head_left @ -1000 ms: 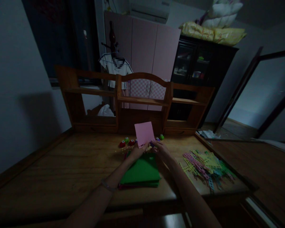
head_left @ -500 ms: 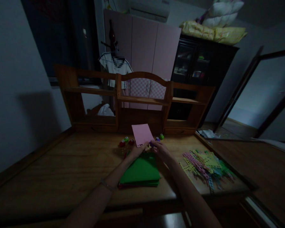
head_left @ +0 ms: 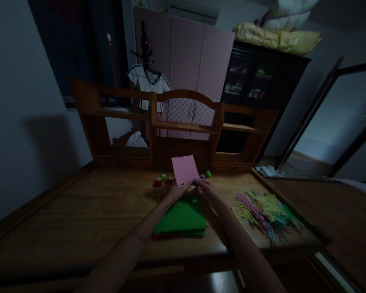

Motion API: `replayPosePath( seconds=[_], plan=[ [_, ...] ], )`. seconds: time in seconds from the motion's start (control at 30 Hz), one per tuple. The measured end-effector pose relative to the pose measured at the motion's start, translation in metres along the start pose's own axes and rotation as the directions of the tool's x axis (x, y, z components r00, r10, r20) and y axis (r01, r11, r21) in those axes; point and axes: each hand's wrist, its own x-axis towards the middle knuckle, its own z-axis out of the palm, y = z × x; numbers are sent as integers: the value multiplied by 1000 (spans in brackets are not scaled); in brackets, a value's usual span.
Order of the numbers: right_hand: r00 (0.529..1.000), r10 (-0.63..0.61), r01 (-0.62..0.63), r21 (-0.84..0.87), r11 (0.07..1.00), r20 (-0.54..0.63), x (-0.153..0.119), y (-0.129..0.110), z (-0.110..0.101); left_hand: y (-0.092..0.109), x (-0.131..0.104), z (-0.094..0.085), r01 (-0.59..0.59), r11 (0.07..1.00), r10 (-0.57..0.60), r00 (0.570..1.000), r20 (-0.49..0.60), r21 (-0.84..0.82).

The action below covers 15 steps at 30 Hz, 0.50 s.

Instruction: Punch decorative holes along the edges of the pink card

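A pink sheet of paper (head_left: 184, 167) stands tilted up in front of me, with several small dark cut-outs along its lower edge. My left hand (head_left: 179, 191) is closed on that lower edge. My right hand (head_left: 208, 190) is closed around a small purple craft punch (head_left: 195, 183) at the sheet's lower right corner; the fingers partly hide it. Below both hands lies a stack of green sheets (head_left: 181, 217), with a dark red layer showing underneath. Just beyond my left hand sit red punches (head_left: 157, 183) and a green punch (head_left: 163, 177).
Another purple punch (head_left: 203, 177) and a green one (head_left: 208, 174) stand beyond my right hand. Punched plastic-looking strips and sheets (head_left: 262, 209) in several colours pile up at the right. A wooden shelf unit (head_left: 183, 128) borders the table's (head_left: 88, 211) back.
The pink sheet has tipped slightly and sits a little higher and to the right. Both hands keep their hold on the paper and the purple punch. The view has shifted slightly.
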Motion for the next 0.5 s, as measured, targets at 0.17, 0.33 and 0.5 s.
replayPosePath(
  seconds=[0.17,0.33,0.5],
  plan=[
    [1000,2,-3,28,1000,19,0,1,0,0,1,0,8,999,-7,1000,22,-36],
    [1000,-3,2,32,999,5,-2,0,1,5,-1,0,32,998,-32,999,7,-47],
    [1000,7,-6,42,999,-29,1,3,1,5,-2,-1,71,997,-71,997,7,-39]
  ],
)
